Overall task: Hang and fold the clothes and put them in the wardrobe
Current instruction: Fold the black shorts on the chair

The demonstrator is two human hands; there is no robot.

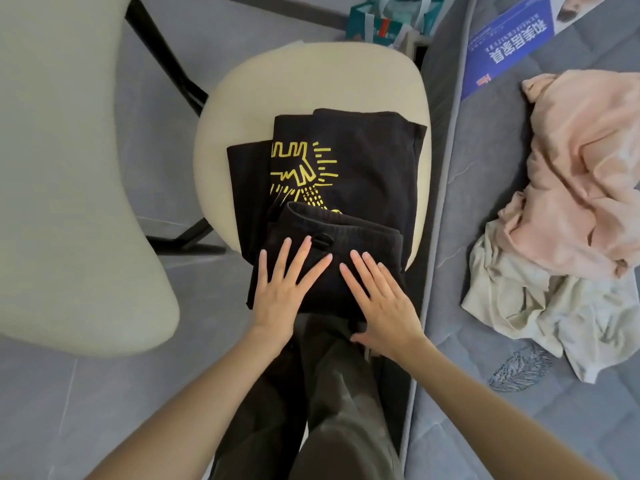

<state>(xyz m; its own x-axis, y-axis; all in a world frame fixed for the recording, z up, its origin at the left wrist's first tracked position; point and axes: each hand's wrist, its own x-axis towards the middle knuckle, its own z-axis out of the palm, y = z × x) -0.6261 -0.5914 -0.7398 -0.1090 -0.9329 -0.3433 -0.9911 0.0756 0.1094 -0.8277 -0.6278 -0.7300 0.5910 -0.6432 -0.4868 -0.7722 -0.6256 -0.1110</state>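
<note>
A folded black T-shirt [367,161] with a yellow print lies on a cream chair seat [311,81]. On its near end lies a folded pair of black trousers [332,230] with a button. My left hand [284,289] presses flat on the trousers with fingers spread and straight. My right hand [381,299] lies flat beside it on the same trousers, its thumb at the near edge. A crumpled pink garment [581,168] and a pale grey-white garment [540,306] lie in a heap on the grey mattress [485,393] to the right.
A second cream chair [69,168] stands at the left. Between them shows grey tiled floor [121,393]. A blue booklet [509,43] lies on the mattress at the top right. A teal bag [388,22] stands behind the seat. My dark trouser legs hang below.
</note>
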